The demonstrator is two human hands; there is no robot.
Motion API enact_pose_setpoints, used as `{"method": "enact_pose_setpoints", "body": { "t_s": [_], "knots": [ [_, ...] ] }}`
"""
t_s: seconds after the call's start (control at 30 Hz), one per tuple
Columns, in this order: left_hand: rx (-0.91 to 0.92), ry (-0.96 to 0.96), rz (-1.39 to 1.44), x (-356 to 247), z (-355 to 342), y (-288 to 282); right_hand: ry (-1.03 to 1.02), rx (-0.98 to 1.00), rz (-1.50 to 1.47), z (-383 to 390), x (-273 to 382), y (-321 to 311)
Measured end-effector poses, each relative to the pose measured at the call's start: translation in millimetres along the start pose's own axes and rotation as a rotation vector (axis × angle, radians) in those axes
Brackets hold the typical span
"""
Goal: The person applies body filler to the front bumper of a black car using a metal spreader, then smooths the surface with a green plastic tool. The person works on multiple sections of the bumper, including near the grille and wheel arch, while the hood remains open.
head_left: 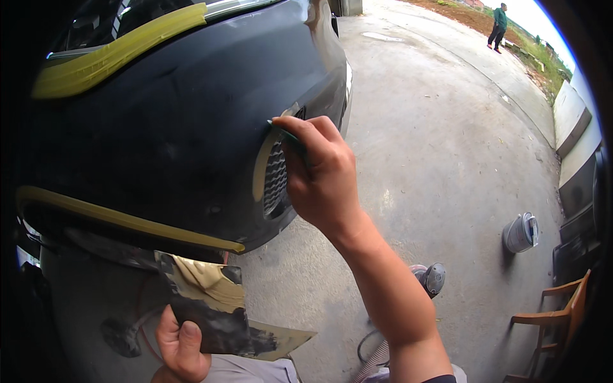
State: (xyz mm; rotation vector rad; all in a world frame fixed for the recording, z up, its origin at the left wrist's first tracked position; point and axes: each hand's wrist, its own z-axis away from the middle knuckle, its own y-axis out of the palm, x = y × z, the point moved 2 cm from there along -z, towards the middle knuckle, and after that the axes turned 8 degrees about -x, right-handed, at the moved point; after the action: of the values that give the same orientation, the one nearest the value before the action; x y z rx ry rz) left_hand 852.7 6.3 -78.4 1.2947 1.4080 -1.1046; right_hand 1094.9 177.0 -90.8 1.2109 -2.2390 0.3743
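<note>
My right hand [325, 169] pinches a thin green spreader [295, 142], mostly hidden by the fingers. Its tip is at the surface of a dark car bumper [159, 140]; whether it touches, I cannot tell. Just below that tip is a mesh grille [276, 179] edged with tan masking tape [260, 171]. Low in the view, my left hand [185, 354] grips a stained mixing board [214, 329] by its near edge. Tan putty [203, 274] is smeared over the board's far part. Yellow masking tape [128, 221] runs along the bumper's lower edge.
More yellow tape [121, 56] covers the upper body edge. On the concrete floor [408, 159] to the right are a round sander [434, 279] partly behind my forearm, a grey bucket [520, 233] and a wooden chair [555, 317]. A person [499, 29] stands far off outside.
</note>
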Motion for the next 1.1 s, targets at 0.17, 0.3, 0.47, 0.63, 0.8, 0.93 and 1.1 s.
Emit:
{"method": "enact_pose_setpoints", "body": {
  "t_s": [0.17, 0.3, 0.47, 0.63, 0.8, 0.93, 1.1],
  "knots": [
    [-0.004, -0.011, 0.013, 0, 2, 2, -0.251, 0.072, 0.096, 21, 4, 7],
    [-0.07, 0.01, 0.023, -2, 3, 4, -0.379, 0.114, 0.158, 47, -11, 11],
    [-0.089, -0.009, 0.043, -2, 6, 0, -0.474, 0.186, 0.215, 78, -18, 13],
    [0.002, 0.011, 0.027, -4, 4, 0, -0.516, 0.293, 0.228, 106, -30, 13],
    [-0.064, 0.005, 0.065, -5, 6, 5, -0.478, 0.391, 0.201, 109, -35, 8],
    [-0.077, 0.021, 0.051, -5, 2, 6, -0.222, 0.122, -0.014, 64, -29, -15],
    [-0.062, 0.015, 0.035, -5, 3, 1, 0.713, -0.091, -0.613, -1, -31, -33]
  ]
}}
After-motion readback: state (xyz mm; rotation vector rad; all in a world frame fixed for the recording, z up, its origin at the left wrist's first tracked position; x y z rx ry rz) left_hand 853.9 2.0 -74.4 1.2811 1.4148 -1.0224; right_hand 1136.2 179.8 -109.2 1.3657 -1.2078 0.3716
